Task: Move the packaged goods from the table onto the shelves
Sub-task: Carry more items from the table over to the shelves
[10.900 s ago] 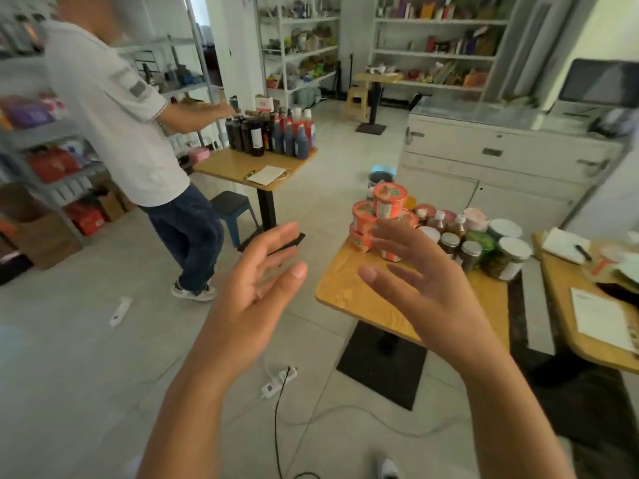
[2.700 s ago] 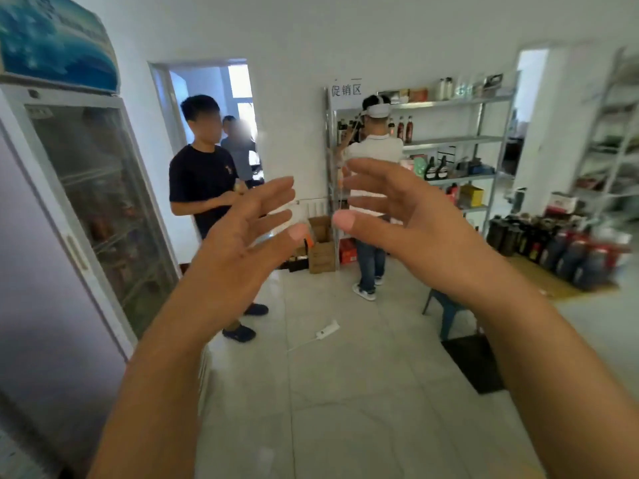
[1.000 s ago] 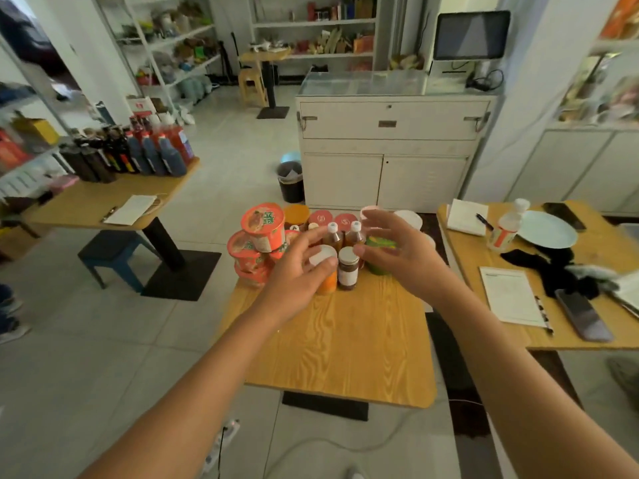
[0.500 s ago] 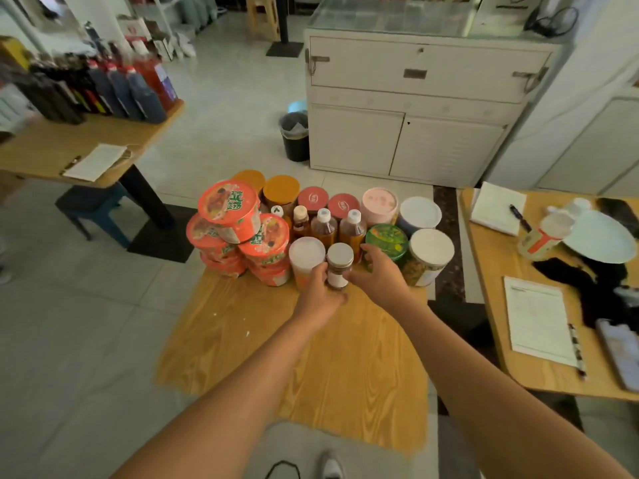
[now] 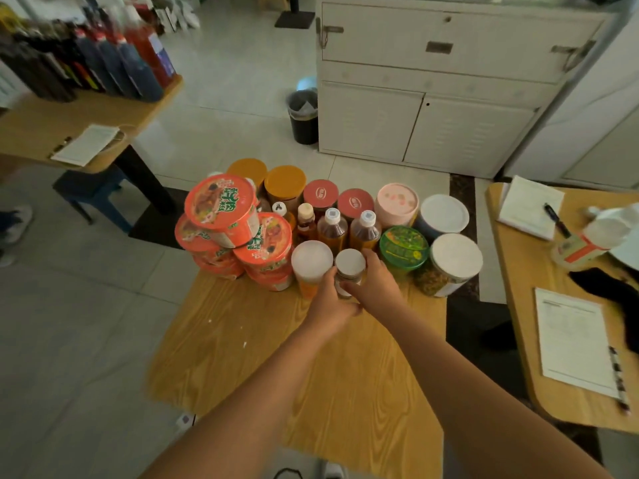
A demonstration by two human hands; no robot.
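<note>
Jar (image 5: 350, 267) with a white lid is being clasped from both sides, left grip (image 5: 330, 300) and right grip (image 5: 375, 285) curling round it; it is standing on the bench (image 5: 242, 340), just beside a white-capped tub (image 5: 311, 261) and stacked noodle cups (image 5: 235, 229).

Pale tiled floor (image 5: 86, 323), a white cabinet (image 5: 432, 36) with a black bin (image 5: 304, 122) beside it, dim light
</note>
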